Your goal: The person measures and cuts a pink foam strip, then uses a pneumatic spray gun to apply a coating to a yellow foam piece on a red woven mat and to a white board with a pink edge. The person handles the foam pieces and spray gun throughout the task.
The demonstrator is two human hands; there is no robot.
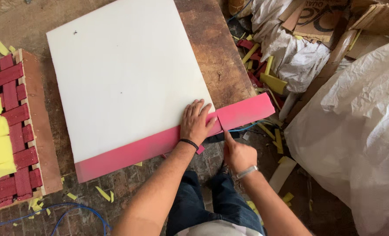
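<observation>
Where the pink foam strip (150,146) runs along the near edge of the white foam sheet (124,74), both are carried by the wooden worktop (216,48). It is pressed down by the left hand (196,124), fingers spread flat. The right hand (237,155) is closed just beside a cut in the strip; what its grip holds cannot be told. A red webbed frame (15,131) and crumpled white sheeting (356,131) are set apart.

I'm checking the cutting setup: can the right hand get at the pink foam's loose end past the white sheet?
Probably yes. The right hand sits just below the pink foam at the table edge, and that end sticks out beyond the white sheet. The left hand presses further along, not in the way.
</observation>
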